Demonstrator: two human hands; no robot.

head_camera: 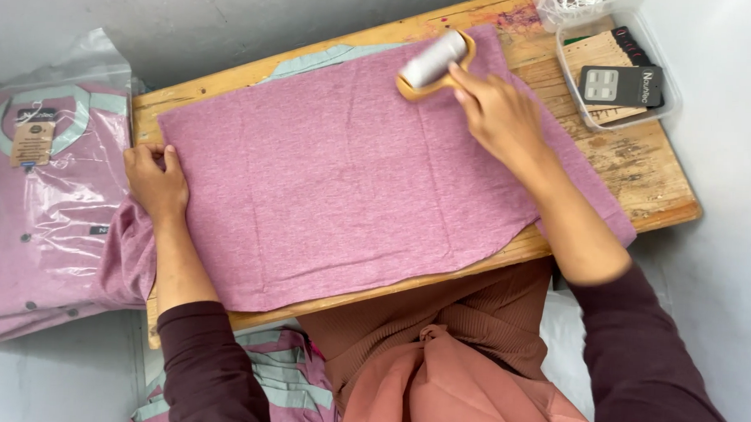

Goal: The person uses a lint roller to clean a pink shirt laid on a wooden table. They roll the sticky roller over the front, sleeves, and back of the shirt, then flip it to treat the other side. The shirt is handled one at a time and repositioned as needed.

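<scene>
A pink garment with pale green trim [327, 176] lies flat on a small wooden table [643, 175]. My right hand [495, 111] grips a lint roller [435, 62] with an orange frame and a white roll, which rests on the far part of the fabric. At the garment's left edge, my left hand [154, 178] presses down and pinches the cloth with curled fingers.
Bagged, folded pink shirts with tags [47, 199] are stacked to the left. A clear plastic tray [617, 74] holding card tags and a dark label sits at the table's right far corner. More folded pink shirts [278, 378] lie by my lap.
</scene>
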